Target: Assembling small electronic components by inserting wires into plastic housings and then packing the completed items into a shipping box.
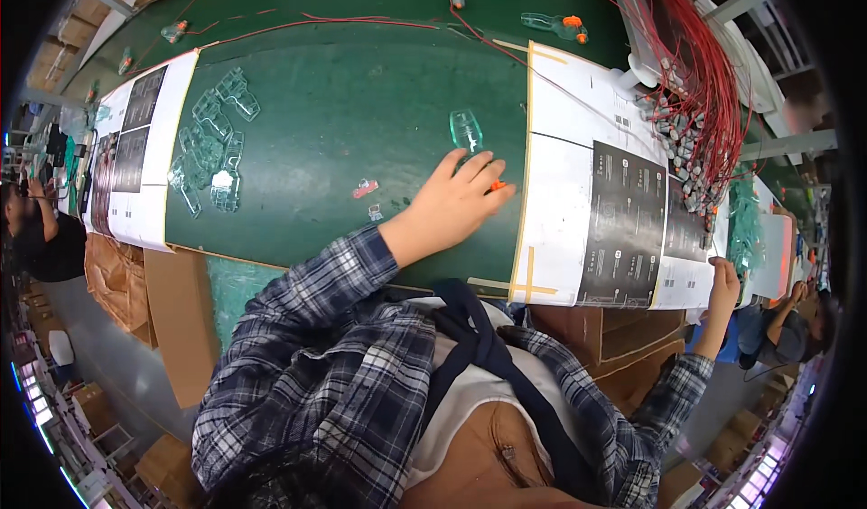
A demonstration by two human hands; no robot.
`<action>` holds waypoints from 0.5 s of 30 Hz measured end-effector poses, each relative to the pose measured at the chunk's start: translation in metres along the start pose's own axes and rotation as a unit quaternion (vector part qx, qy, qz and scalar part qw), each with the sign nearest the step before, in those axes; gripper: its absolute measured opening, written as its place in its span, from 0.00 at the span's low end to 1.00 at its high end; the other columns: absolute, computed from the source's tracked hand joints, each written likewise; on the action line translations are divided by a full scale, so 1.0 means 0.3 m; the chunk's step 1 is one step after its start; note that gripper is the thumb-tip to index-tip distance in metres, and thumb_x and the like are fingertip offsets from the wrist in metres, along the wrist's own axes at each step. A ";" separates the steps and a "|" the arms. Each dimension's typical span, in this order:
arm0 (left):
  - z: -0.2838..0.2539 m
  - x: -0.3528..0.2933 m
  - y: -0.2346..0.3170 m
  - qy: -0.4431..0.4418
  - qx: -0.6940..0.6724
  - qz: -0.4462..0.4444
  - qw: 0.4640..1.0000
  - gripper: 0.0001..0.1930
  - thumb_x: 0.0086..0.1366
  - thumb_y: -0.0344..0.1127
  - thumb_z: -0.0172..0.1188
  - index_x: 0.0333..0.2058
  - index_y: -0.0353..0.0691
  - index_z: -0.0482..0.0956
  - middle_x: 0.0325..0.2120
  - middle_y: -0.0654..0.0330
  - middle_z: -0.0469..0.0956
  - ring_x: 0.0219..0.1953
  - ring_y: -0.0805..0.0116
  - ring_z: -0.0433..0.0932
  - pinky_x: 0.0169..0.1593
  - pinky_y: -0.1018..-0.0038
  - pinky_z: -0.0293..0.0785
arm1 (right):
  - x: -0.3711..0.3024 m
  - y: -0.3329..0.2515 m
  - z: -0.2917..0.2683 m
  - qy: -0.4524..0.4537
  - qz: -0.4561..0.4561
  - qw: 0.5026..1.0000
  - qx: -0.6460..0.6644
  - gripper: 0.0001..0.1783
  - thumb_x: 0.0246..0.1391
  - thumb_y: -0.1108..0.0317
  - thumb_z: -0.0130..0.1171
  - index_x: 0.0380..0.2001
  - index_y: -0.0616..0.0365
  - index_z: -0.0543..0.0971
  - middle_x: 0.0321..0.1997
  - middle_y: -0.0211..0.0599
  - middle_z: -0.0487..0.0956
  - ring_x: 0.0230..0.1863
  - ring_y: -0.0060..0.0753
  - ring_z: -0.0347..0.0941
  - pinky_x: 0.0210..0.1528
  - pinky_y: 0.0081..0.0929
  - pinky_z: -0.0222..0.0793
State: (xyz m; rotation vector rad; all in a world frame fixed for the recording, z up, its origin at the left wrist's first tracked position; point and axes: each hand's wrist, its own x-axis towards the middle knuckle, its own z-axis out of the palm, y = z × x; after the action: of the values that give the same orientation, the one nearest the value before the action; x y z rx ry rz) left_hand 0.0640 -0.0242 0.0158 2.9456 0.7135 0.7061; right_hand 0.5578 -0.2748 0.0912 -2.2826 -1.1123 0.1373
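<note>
Left hand point(454, 200) curled over near end of clear plastic shell point(466, 130); far end pokes out beyond the fingers. Palm hidden, can't tell if gripping. Likely light, stiff, slick; pinch the side walls. Right hand point(725, 285) beside printed sheet point(684, 283), grip unclear.

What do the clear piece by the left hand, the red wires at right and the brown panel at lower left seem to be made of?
Clear piece: probably glossy plastic; the green tabletop shows through and edges shine, though glass is possible.
Red wires: likely smooth plastic coating, evenly coloured and loosely curved; cores unclear.
Brown panel: apparently matte cardboard, flat and tan.
</note>
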 end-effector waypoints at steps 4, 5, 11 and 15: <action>-0.047 -0.048 -0.063 -0.038 0.034 0.026 0.998 0.28 0.54 0.42 0.64 0.55 0.48 0.70 0.55 0.56 0.68 0.59 0.59 0.67 0.62 0.59 0.60 | 0.132 -0.018 0.064 0.111 -0.041 0.891 -0.439 0.21 0.59 0.59 0.55 0.51 0.59 0.77 0.49 0.45 0.79 0.45 0.47 0.76 0.52 0.33 0.69; -0.046 -0.047 -0.074 -0.032 0.032 0.026 0.999 0.28 0.54 0.42 0.64 0.55 0.48 0.70 0.55 0.56 0.68 0.59 0.59 0.67 0.62 0.59 0.60 | 0.174 -0.089 0.091 0.178 -0.135 0.895 -0.385 0.22 0.59 0.62 0.54 0.54 0.62 0.75 0.53 0.52 0.77 0.50 0.54 0.74 0.53 0.37 0.69; -0.065 -0.111 -0.110 -0.029 -0.061 -0.055 0.996 0.29 0.53 0.42 0.65 0.55 0.51 0.70 0.57 0.56 0.67 0.60 0.59 0.66 0.62 0.61 0.60 | 0.199 -1.055 0.740 -0.077 -0.349 0.914 0.190 0.13 0.58 0.74 0.53 0.46 0.60 0.80 0.50 0.36 0.80 0.50 0.34 0.74 0.54 0.26 0.68; -0.065 -0.117 -0.153 -0.043 -0.087 -0.046 0.994 0.30 0.53 0.42 0.65 0.56 0.51 0.70 0.59 0.56 0.66 0.61 0.59 0.65 0.62 0.61 0.60 | 0.321 -1.450 1.006 -0.197 -0.335 0.919 0.067 0.14 0.59 0.60 0.54 0.39 0.59 0.82 0.32 0.34 0.82 0.33 0.32 0.76 0.37 0.25 0.70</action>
State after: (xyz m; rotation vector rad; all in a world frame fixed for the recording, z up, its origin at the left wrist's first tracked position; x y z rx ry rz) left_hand 0.0082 0.0000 0.0124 2.7477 0.7347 0.5968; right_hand 0.2200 0.1442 0.0974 -1.6725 -1.9633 0.3929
